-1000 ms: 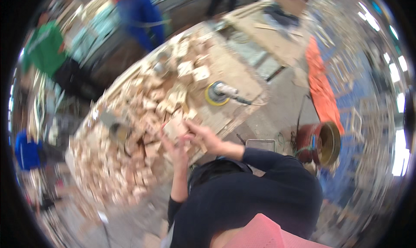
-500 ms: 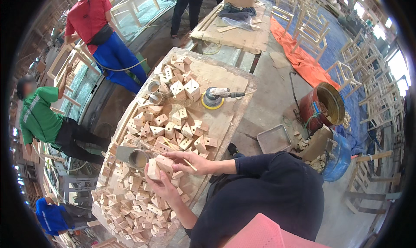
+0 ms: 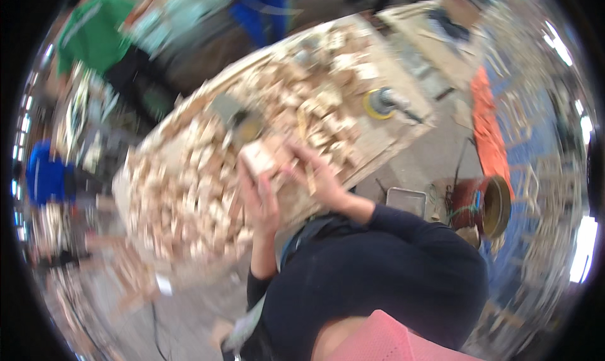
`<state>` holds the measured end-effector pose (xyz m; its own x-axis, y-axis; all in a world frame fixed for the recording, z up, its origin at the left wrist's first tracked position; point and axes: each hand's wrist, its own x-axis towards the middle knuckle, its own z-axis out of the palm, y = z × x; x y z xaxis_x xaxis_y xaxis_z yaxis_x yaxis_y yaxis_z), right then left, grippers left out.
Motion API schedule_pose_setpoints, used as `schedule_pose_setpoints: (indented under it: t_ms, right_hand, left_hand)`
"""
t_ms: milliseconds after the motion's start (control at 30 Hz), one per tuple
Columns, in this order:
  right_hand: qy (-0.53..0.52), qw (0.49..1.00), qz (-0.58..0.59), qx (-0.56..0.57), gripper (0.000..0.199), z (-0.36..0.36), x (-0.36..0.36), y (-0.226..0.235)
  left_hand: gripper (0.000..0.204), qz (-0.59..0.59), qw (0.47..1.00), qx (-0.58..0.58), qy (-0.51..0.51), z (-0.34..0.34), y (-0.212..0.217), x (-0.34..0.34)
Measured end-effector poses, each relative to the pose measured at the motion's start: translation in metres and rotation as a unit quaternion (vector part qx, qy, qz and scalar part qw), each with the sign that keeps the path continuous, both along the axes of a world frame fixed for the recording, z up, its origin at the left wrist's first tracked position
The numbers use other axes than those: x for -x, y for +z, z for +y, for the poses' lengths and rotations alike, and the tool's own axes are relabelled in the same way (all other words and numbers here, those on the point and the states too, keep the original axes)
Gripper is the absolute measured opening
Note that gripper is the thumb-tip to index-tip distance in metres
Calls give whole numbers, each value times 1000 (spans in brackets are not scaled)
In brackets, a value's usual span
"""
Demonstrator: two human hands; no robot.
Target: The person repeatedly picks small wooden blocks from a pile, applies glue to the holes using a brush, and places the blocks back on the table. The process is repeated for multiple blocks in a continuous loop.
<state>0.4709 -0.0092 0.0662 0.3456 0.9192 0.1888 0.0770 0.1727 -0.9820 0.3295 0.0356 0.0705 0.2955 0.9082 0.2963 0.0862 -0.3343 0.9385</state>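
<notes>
A pale wooden block [image 3: 257,158] is held in front of me above the heap. My left hand [image 3: 260,200] is closed round its near side. My right hand [image 3: 320,179] grips a second block [image 3: 277,148], pressed against the first. A thin pale stick [image 3: 310,177] also sticks out from the fingers of my right hand. Just beyond the blocks stands a round cup of brownish stuff [image 3: 247,129], beside a flat grey piece [image 3: 224,109]. Many small angled wooden blocks [image 3: 189,191] lie heaped around on the worktable [image 3: 403,131]. Motion blurs the picture.
A round sander with a yellow rim [image 3: 379,104] lies on the table's right part. Right of the table are a metal tray [image 3: 406,201], a red drum [image 3: 469,200] and an orange sheet [image 3: 488,121]. A person in green [image 3: 94,30] stands across the table.
My view has swung round, so the table now lies more level across it. Both hands still hold the blocks together, and the thin stick stays in my right hand.
</notes>
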Motion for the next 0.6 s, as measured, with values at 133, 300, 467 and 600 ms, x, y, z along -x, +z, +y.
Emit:
schedule_pose_setpoints:
  t_ms: [133, 300, 467, 600]
  right_hand:
    - [52, 995, 83, 7, 50, 8, 11, 11]
    - [146, 989, 28, 27, 51, 19, 4, 19]
    - [238, 969, -42, 50, 49, 29, -2, 38]
    - [170, 984, -45, 10, 46, 45, -14, 41]
  left_hand:
    - [50, -109, 987, 116, -20, -4, 2, 17]
    - [45, -284, 888, 328, -155, 10, 7, 47]
    - [61, -302, 835, 393, -239, 28, -8, 75]
    - [75, -341, 834, 381, -210, 29, -20, 78]
